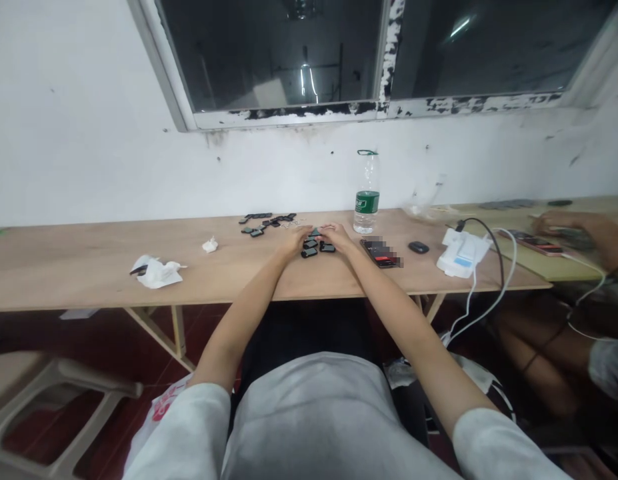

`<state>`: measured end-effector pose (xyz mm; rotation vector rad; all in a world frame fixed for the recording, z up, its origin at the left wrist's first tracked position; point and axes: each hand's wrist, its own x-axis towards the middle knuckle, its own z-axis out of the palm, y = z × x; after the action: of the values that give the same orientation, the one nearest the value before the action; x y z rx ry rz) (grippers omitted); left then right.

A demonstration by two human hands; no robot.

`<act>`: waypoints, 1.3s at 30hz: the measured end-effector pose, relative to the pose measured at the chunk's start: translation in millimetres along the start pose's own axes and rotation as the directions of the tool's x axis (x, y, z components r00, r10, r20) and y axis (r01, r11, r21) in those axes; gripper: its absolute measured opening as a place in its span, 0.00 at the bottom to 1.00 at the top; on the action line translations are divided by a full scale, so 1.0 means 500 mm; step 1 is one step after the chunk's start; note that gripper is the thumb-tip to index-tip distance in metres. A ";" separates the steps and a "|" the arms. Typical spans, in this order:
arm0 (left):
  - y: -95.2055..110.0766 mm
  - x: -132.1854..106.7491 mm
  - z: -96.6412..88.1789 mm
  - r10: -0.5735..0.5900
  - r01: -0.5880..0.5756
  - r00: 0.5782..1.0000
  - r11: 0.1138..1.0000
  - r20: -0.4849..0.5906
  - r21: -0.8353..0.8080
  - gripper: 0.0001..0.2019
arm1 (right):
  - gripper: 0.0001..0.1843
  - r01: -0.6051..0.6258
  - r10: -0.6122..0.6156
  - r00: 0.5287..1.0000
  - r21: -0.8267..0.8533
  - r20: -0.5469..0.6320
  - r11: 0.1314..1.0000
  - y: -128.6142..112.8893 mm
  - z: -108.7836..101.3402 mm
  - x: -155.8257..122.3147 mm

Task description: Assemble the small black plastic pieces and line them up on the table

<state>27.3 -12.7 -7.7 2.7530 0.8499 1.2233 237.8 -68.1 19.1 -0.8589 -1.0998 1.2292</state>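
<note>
Hands (295, 242) (338, 236), fingers half-curled, together hold one dark green-faced piece (315, 233)

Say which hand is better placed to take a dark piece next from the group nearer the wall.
Probably the left hand: it is nearer that group of dark pieces; the right hand lies farther off.

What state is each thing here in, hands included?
Left hand: at small dark pieces, grip unclear
Right hand: same, grip unclear
Small dark pieces: lying in groups
Bottle: upright, partly filled
Nearer phone: flat, screen lit
Far-right phone: screen lit
Tissues: crumpled
White block: connections unclear
</note>
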 end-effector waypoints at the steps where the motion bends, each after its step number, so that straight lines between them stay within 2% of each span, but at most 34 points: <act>1: 0.001 0.001 0.001 -0.007 0.007 1.000 1.000 -0.002 -0.006 0.17 | 0.17 0.000 0.000 1.000 -0.003 -0.003 1.000 0.000 0.000 0.000; 6: 0.008 0.003 -0.005 -0.091 0.091 0.996 0.995 -0.015 -0.050 0.15 | 0.14 -0.002 0.001 1.000 -0.059 -0.014 0.998 0.002 -0.002 0.002; 11: 0.008 -0.004 -0.020 -0.240 0.233 0.967 0.968 -0.082 -0.089 0.14 | 0.13 0.075 -0.097 0.991 -0.223 -0.089 0.972 0.012 -0.011 0.018; 15: -0.011 -0.017 -0.031 -0.364 0.351 0.922 0.930 -0.133 -0.112 0.11 | 0.07 0.093 -0.194 0.960 -0.427 -0.201 0.900 0.019 -0.029 0.034; 19: -0.045 -0.033 -0.048 -0.431 0.420 0.878 0.902 -0.207 -0.094 0.15 | 0.04 -0.005 -0.239 0.916 -0.605 -0.321 0.796 0.023 -0.057 0.037; 21: -0.063 -0.041 -0.057 -0.480 0.466 0.859 0.877 -0.177 -0.117 0.13 | 0.05 -0.067 -0.236 0.908 -0.678 -0.346 0.732 0.026 -0.070 0.035; 23: -0.080 -0.048 -0.065 -0.516 0.501 0.851 0.853 -0.098 -0.145 0.10 | 0.07 -0.113 -0.228 0.912 -0.742 -0.341 0.661 0.031 -0.079 0.032; 27: -0.102 -0.057 -0.075 -0.559 0.558 0.828 0.813 0.046 -0.164 0.09 | 0.09 -0.142 -0.218 0.924 -0.811 -0.314 0.567 0.043 -0.088 0.030; 30: -0.108 -0.060 -0.080 -0.571 0.580 0.815 0.796 0.102 -0.171 0.10 | 0.09 -0.133 -0.223 0.931 -0.838 -0.289 0.529 0.051 -0.089 0.033; 35: -0.110 -0.063 -0.085 -0.517 0.547 0.837 0.803 0.180 -0.238 0.15 | 0.09 -0.091 -0.194 0.959 -0.868 -0.209 0.487 0.059 -0.091 0.042; 39: -0.112 -0.064 -0.084 -0.489 0.533 0.845 0.805 0.215 -0.262 0.18 | 0.11 -0.026 -0.194 0.970 -0.858 -0.146 0.513 0.062 -0.097 0.044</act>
<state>-45.4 11.2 -12.9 2.1199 1.1658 0.9477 275.2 -38.3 -19.7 -1.6322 -1.5585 0.3862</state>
